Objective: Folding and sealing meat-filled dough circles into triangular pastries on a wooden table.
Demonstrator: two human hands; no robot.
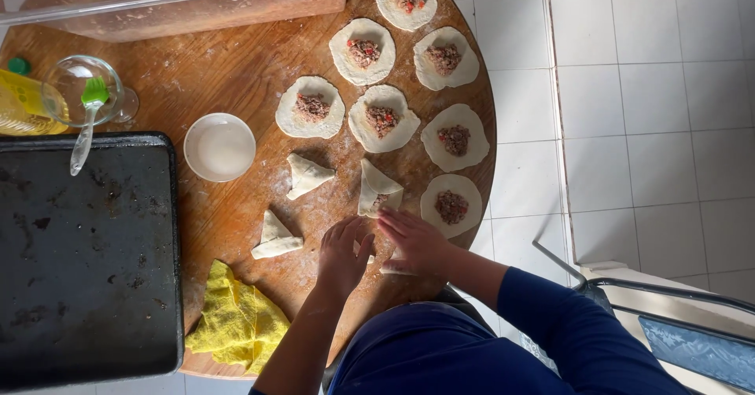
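My left hand and my right hand press together on a piece of dough near the front edge of the round wooden board; most of that dough is hidden under them. Just beyond my fingers lies a half-folded dough piece with meat filling showing. Two folded triangles rest to the left. Several open dough rounds topped with minced meat spread across the right and far side of the board.
A dark baking tray sits at the left. A small white bowl of liquid, a glass bowl with a green brush, a yellow cloth and a clear tub of meat filling surround the work area. White tiled floor lies right.
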